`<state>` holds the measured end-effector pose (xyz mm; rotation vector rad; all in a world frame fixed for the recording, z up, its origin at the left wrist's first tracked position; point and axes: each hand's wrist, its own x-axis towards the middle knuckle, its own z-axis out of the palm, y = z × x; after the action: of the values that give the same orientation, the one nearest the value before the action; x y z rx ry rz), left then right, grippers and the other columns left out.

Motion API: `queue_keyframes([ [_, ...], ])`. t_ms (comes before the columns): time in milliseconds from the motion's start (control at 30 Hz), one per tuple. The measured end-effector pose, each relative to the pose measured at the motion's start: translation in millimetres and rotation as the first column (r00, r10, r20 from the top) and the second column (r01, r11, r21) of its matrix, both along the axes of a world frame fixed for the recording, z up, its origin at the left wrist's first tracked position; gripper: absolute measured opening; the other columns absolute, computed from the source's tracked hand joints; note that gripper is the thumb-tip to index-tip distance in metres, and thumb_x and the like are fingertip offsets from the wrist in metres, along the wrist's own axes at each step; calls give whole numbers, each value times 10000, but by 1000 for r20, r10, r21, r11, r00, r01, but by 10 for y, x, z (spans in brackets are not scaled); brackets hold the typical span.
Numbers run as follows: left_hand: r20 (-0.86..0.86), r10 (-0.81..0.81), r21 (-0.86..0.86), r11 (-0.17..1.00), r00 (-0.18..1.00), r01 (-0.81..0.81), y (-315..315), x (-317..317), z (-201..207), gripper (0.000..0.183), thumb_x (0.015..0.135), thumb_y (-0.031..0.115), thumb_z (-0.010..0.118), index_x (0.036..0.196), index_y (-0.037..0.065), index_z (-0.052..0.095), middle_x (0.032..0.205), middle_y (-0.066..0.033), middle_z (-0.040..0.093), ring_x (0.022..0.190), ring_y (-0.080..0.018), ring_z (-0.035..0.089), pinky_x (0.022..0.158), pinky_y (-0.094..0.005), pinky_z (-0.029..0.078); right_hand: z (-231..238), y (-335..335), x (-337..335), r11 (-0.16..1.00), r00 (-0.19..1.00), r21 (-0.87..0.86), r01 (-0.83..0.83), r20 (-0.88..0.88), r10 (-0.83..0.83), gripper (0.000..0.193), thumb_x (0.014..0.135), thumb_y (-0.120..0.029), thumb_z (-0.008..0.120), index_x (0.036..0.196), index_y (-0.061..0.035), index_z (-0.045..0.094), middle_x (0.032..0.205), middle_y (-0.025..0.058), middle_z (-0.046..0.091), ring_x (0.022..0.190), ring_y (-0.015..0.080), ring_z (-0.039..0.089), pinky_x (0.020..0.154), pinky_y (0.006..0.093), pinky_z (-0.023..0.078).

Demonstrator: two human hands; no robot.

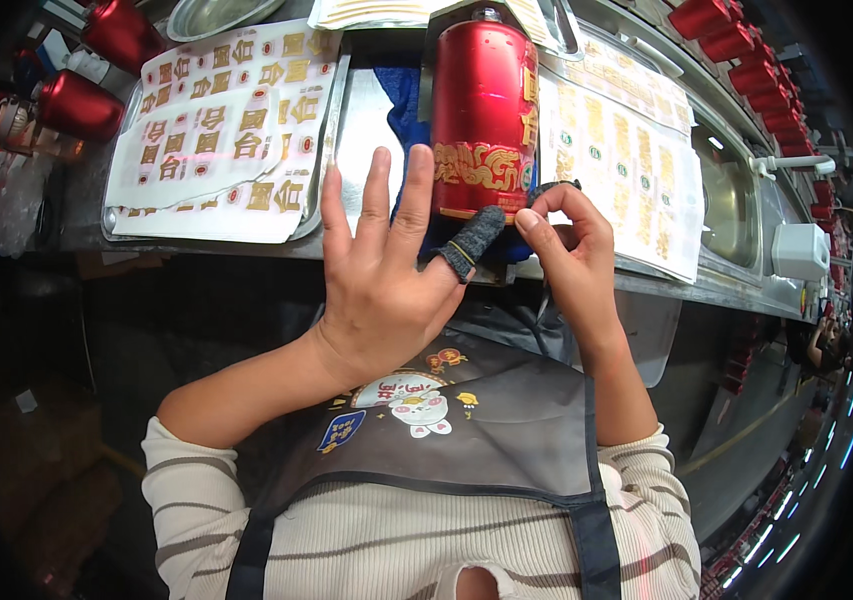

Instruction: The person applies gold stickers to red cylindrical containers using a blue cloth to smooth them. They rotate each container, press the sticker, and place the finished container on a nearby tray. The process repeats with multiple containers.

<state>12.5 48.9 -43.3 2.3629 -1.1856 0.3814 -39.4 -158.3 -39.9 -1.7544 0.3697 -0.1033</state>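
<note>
A shiny red bottle with gold decals lies with its neck pointing away from me, over a blue cloth. My left hand has its fingers spread beside the bottle's left side. Its thumb wears a grey knitted finger cover and presses at the bottle's near end. At the near right corner of the bottle, my right hand holds thumb and index finger bent together in a pinch. What lies between those fingertips, if anything, is too small to make out. Another dark finger cover shows behind the right index finger.
Sheets of gold and red decals lie on a metal tray at the left. More decal sheets with gold and green marks are on the right, before a metal sink. Red bottles stand far left; others line the right. A white jug stands right.
</note>
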Motion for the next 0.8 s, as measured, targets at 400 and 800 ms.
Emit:
queue_keyframes([
  [400,78,-1,-165,986,997,14,-433,296,-49,333,720,114,757,1045,51,728,1420,-327,475,1245,-462,550,1098,-653,294,47,-116,-31,989,997,141,-34,-67,44,77,902,-39,629,962,1,603,868,-13,596,661,2,485,583,171,382],
  [800,-132,-62,-246,969,989,28,134,115,-511,410,730,184,850,1021,-65,706,1475,-317,428,1283,-413,541,1091,-653,273,11,-153,-46,990,997,127,-65,-29,69,92,929,-83,638,934,-11,581,790,-48,534,598,-25,422,528,167,323],
])
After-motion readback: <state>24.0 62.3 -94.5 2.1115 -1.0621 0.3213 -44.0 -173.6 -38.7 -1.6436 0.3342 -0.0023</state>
